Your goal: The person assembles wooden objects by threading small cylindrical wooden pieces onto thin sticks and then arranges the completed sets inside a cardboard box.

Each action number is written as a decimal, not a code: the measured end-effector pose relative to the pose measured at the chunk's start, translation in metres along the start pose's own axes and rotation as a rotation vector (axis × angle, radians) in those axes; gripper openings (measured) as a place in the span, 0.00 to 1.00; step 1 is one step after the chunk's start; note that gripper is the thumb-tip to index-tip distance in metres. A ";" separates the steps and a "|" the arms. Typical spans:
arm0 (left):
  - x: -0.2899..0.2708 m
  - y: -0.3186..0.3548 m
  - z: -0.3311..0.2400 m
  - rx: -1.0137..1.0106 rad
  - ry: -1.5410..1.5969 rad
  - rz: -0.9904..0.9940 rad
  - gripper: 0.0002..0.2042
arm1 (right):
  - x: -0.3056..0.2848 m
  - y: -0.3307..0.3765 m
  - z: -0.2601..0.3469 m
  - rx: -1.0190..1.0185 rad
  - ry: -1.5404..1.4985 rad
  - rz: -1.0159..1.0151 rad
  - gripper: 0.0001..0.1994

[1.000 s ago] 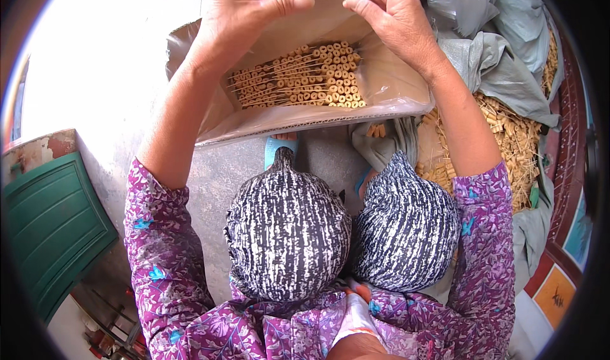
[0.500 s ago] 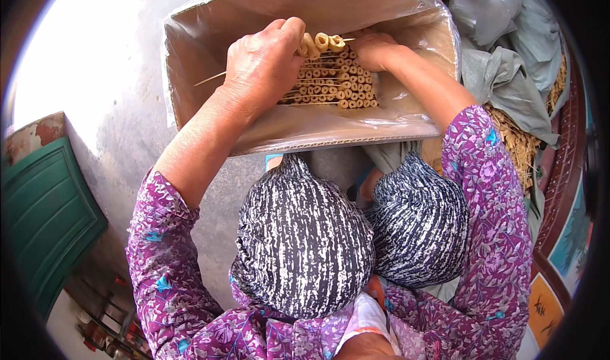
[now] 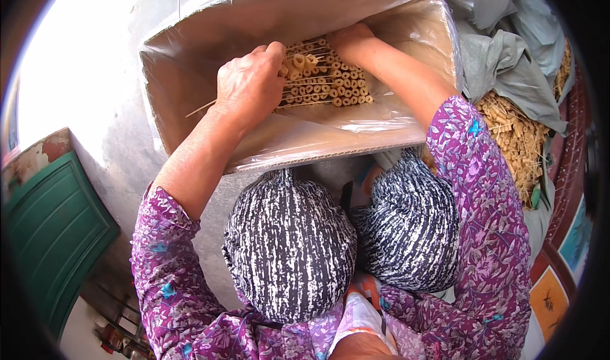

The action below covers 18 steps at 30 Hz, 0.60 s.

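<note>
My left hand (image 3: 251, 80) is closed around a skewer of tan, hollow rolled pieces (image 3: 301, 63). The skewer's bare pointed stick (image 3: 201, 109) sticks out on the left, past my wrist. Below and beside it lies a neat stack of similar skewered rolls (image 3: 347, 84), their round ends side by side, inside an open cardboard box (image 3: 210, 50) lined with clear plastic. My right hand (image 3: 351, 41) reaches in at the far right of the stack, against its upper corner. Its fingers point down and are mostly hidden, so their grip does not show.
The box stands just beyond my knees, in patterned trousers (image 3: 289, 246). To the right are grey-green sacks (image 3: 502, 65) and a heap of loose tan skewered pieces (image 3: 511, 141). A green panel (image 3: 57, 226) stands at the left on the concrete floor.
The held skewer has come down closer to the stack. My right hand has shifted left and away from the skewer's right tip. The view has moved, so the box appears farther left.
</note>
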State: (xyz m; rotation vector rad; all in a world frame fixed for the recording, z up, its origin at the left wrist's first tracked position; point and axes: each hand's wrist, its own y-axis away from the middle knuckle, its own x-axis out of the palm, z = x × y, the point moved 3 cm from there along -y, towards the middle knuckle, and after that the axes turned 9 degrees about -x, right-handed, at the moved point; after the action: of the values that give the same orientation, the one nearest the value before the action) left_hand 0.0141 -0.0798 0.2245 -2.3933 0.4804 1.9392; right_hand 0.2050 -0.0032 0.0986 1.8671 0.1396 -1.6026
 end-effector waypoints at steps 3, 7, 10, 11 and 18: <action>0.008 0.000 -0.003 -0.016 0.006 0.027 0.10 | 0.024 -0.003 -0.005 -0.040 0.122 -0.094 0.19; 0.011 -0.003 0.009 -0.022 0.021 0.069 0.10 | 0.005 0.006 0.002 -0.076 -0.095 -0.008 0.18; 0.019 -0.006 0.009 -0.017 0.028 0.068 0.10 | 0.004 0.012 -0.001 -0.033 -0.285 -0.017 0.19; 0.020 -0.008 0.010 -0.015 0.022 0.070 0.10 | 0.004 0.011 -0.001 -0.014 -0.342 -0.034 0.19; 0.017 -0.009 0.000 -0.069 0.012 0.120 0.12 | 0.020 0.002 -0.003 0.094 -0.018 0.044 0.24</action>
State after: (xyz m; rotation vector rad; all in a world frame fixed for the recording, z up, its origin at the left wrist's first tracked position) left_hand 0.0195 -0.0752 0.2070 -2.4737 0.5791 2.0220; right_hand 0.2131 -0.0098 0.0815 1.9132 0.0155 -1.6208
